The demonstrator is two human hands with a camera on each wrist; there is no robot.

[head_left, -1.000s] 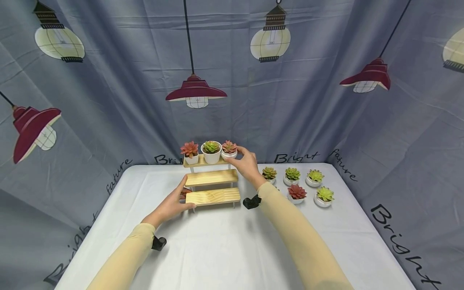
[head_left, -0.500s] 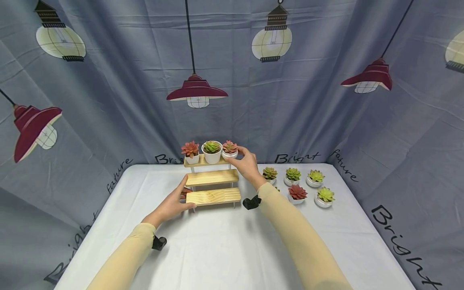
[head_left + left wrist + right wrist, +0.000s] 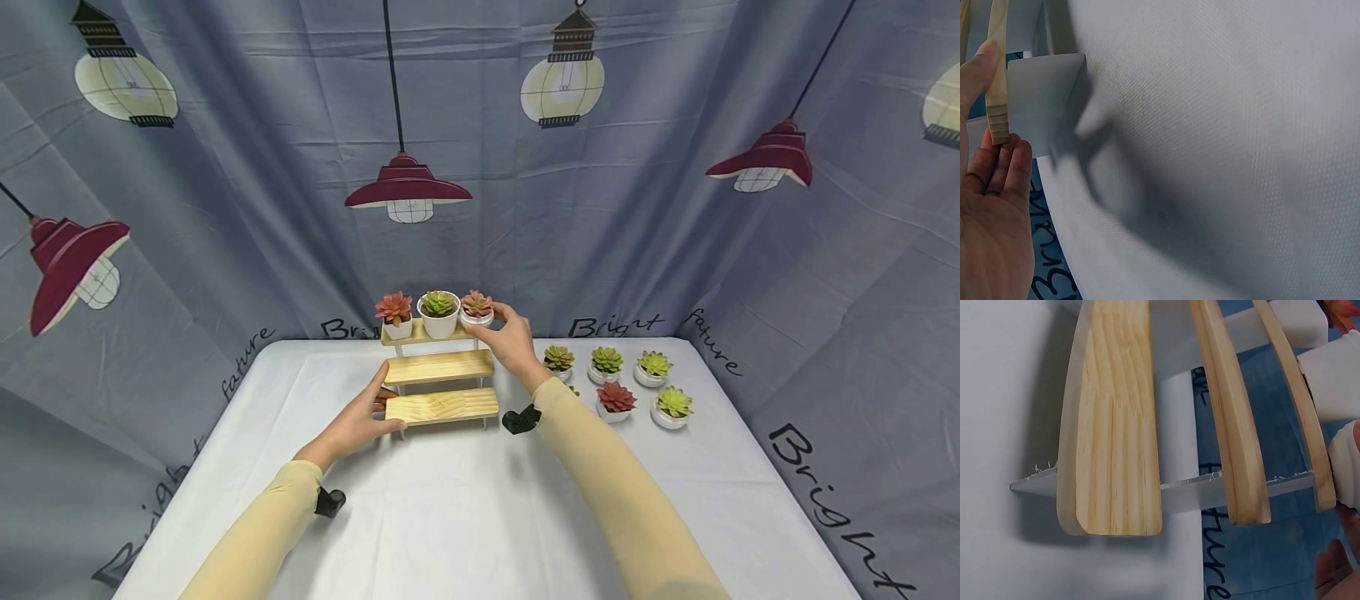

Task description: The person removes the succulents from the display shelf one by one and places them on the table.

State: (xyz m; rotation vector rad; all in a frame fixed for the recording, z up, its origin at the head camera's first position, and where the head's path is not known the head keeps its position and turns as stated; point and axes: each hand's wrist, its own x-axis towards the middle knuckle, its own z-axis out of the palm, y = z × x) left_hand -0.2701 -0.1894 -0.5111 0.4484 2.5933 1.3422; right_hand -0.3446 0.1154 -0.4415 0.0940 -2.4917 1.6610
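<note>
A three-tier wooden plant stand (image 3: pixel 442 406) stands on the table. My left hand (image 3: pixel 356 423) grips its left end; in the left wrist view the thumb (image 3: pixel 979 69) lies on one face of a board, with fingertips at that board's end. On the top tier, my right hand (image 3: pixel 512 342) holds a small potted pink succulent (image 3: pixel 477 305) at the right end. Its white pot (image 3: pixel 1342 464) sits against the top board in the right wrist view, partly out of frame. Beside it are a potted green succulent (image 3: pixel 438 315) and a potted red succulent (image 3: pixel 395 312).
Right of the stand, several potted succulents stand on the white tablecloth (image 3: pixel 450 517), among them a dark red one (image 3: pixel 615 400) and a light green one (image 3: pixel 672 406). One is mostly hidden by the right forearm. A blue-grey curtain (image 3: pixel 480 233) hangs behind the table.
The pink succulent has shifted very slightly to the right on the top tier, with my right hand still on it. My left hand keeps its place on the stand.
</note>
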